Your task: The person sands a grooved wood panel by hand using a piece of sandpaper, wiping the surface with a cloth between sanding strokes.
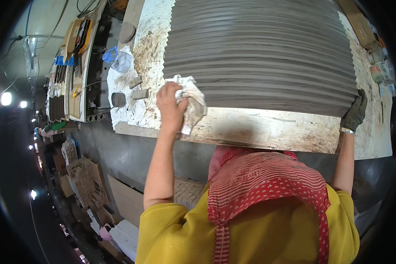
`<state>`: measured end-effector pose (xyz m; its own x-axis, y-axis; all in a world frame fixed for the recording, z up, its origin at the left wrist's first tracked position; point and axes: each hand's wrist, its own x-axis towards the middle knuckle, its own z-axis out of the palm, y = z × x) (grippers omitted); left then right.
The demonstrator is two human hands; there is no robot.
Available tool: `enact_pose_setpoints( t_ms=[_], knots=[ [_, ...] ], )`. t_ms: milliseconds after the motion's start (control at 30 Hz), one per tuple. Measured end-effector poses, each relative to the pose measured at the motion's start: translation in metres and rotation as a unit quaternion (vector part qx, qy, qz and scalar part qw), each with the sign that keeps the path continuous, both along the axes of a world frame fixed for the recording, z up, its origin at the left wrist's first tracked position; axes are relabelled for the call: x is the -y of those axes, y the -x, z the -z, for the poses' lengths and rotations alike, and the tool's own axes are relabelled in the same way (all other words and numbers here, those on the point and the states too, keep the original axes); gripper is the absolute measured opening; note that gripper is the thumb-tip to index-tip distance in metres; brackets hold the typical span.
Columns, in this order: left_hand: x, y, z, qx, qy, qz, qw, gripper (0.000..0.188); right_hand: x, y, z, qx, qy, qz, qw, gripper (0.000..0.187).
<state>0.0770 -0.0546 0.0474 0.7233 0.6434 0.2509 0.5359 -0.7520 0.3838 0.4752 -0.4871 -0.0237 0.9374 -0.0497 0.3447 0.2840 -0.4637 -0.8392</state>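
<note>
My bare left hand point(169, 103) is closed around a crumpled white cloth point(194, 102), beside the lower left corner of a wide stack of grey wood-grain strips point(259, 57). The stack's left and right ends look jagged. At its lower right corner, my right hand point(356, 113) wears a dark glove and rests against the edge, with the fingers pointing away from me; how they bend is hard to make out. Under the stack lies a stained, pale board point(268, 127) that shows along the near side and at the left.
A clear plastic jug with a blue handle point(122, 60) stands at the left on white paper point(119, 83), near small grey blocks point(140, 93) and a dark round piece point(118, 99). Plastic bottles point(381, 71) line the right edge. Cardboard point(125, 200) leans below the table.
</note>
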Motion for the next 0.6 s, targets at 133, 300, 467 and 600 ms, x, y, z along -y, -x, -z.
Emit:
enact_pose_setpoints(
  t_ms=[133,300,467,600],
  knots=[
    [0.017,-0.019,0.016,0.055,0.006,0.115,0.992,0.036,-0.003,-0.007,0.003,-0.01,-0.006,-0.002,1.0,0.034],
    [0.0,-0.006,-0.001,0.0,0.027,0.088,0.996,0.034,0.014,-0.009,0.01,-0.028,-0.042,0.02,0.999,0.035],
    [-0.037,0.029,-0.011,0.003,-0.016,-0.043,0.999,0.033,0.011,-0.013,0.001,-0.029,-0.028,0.014,0.999,0.036],
    [0.04,-0.039,-0.001,0.156,0.012,0.104,0.982,0.036,-0.005,-0.016,-0.011,0.122,0.322,-0.002,0.939,0.041]
  ],
)
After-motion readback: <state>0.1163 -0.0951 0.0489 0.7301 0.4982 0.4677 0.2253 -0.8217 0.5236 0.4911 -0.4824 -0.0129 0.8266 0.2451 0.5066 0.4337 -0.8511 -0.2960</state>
